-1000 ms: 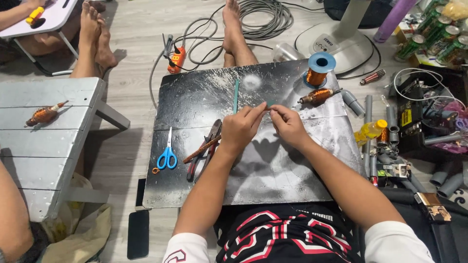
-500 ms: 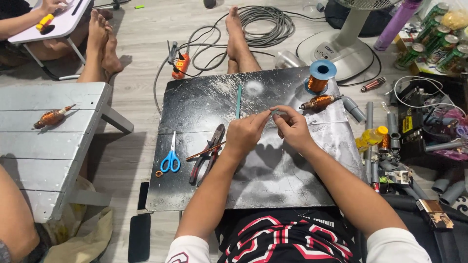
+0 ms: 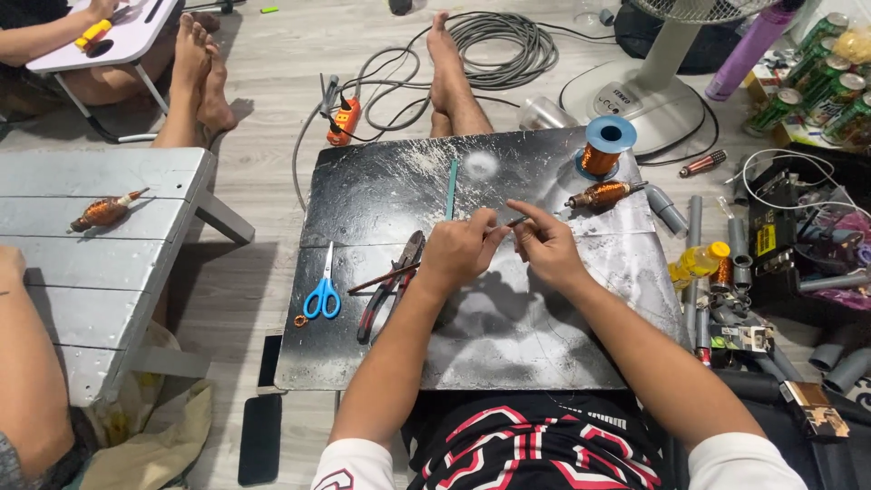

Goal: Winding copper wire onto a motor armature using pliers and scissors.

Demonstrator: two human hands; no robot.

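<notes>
1. Grey plank flooring ran under everything, and across it lay a dark scuffed work board (image 3: pixel 381 195) set over the seated person's lap, with a fan base (image 3: pixel 635 95) and coiled cable (image 3: pixel 504 41) beyond.
2. Both hands met over the middle of the board. The left hand (image 3: pixel 458 249) was closed in a pinch, thumb against fingertips, and the right hand (image 3: pixel 544 245) pinched likewise, forefinger stretched out.
3. Between them they held a thin short rod (image 3: pixel 515 220), just above the board and not touching it. I could not tell what it was made of; it looked like a slim pin or a bit of stiff wire.
4. By my judgement it would be very light and fairly rigid, but small and smooth enough to slip or roll away, so a fingertip pinch near each end suited it better than a full grasp.
5. Close to the left hand lay red-handled pliers (image 3: pixel 390 286), with blue scissors (image 3: pixel 322 295) further left.
6. Near the right hand, a copper-wound armature (image 3: pixel 601 193) lay on the board, and a spool of copper wire (image 3: pixel 606 145) stood just behind it. A green stick (image 3: pixel 451 186) lay ahead of the hands.
7. Off to the left stood a grey slatted table (image 3: pixel 136 272) bearing another wound armature (image 3: pixel 104 210); other people's feet and an arm showed around it.
</notes>
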